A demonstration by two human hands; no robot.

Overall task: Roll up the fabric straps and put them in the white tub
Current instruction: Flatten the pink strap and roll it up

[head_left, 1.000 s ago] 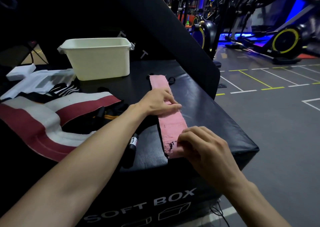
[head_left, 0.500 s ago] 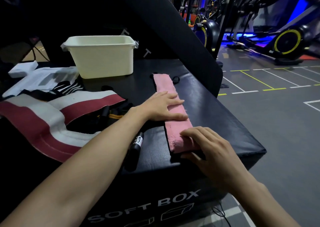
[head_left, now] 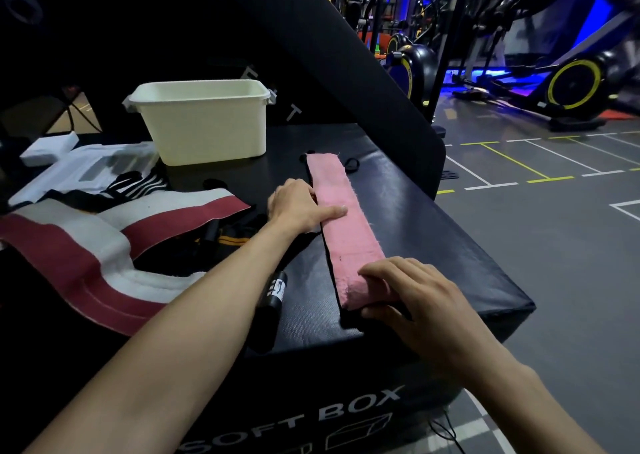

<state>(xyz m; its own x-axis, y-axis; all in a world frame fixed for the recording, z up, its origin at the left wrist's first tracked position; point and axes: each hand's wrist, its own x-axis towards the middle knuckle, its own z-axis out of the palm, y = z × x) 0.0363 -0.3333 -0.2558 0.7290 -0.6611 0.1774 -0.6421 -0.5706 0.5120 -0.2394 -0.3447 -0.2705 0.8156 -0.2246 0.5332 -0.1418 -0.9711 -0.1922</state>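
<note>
While rolling is only just begun: soft box (head_left: pixel 433 245), serving as table. White tub (head_left: pixel 204 124), far end, contents hidden. Pink strap (head_left: pixel 343 218), flat lengthwise, near end turned over. Left hand (head_left: pixel 298 207), fingers straight, pressing mid-strap. Right hand (head_left: pixel 412 294), curled round the turned end. Next: likely roll toward tub, keeping edges aligned.
</note>
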